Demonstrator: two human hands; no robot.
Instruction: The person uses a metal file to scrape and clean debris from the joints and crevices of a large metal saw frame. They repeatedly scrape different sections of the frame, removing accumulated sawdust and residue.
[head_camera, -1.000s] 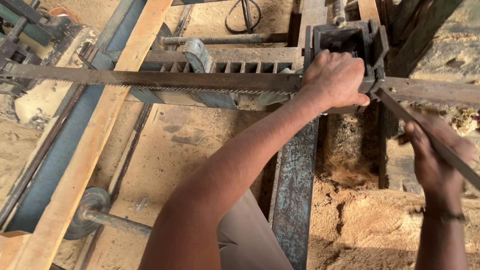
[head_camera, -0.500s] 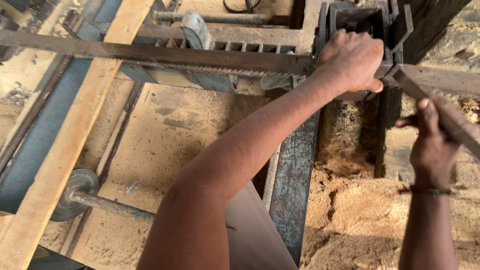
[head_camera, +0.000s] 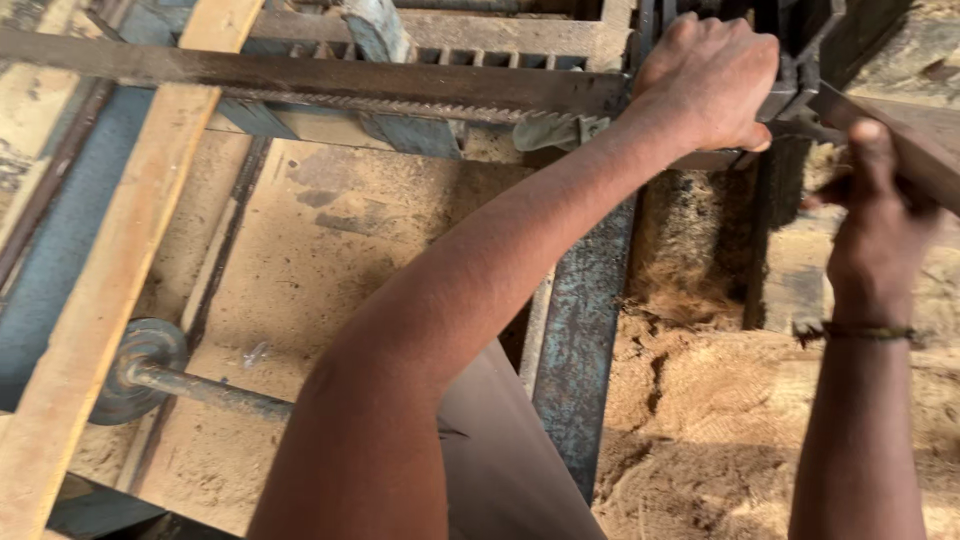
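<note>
A long toothed saw blade runs across the top of the view, teeth facing down. My left hand is closed over the blade where it enters a dark metal clamp block at the upper right. My right hand grips a long flat metal file that slants up and left, its tip resting at the blade beside the clamp. A thin band circles my right wrist.
A rusty blue-grey steel beam runs down the middle. A pale wooden plank slants along the left beside metal rails. A small steel wheel on an axle lies lower left. Sawdust heaps cover the ground at right.
The view has tilted down, so blade and clamp sit higher in frame. My right hand and the file have moved up toward the clamp. My left hand keeps its grip.
</note>
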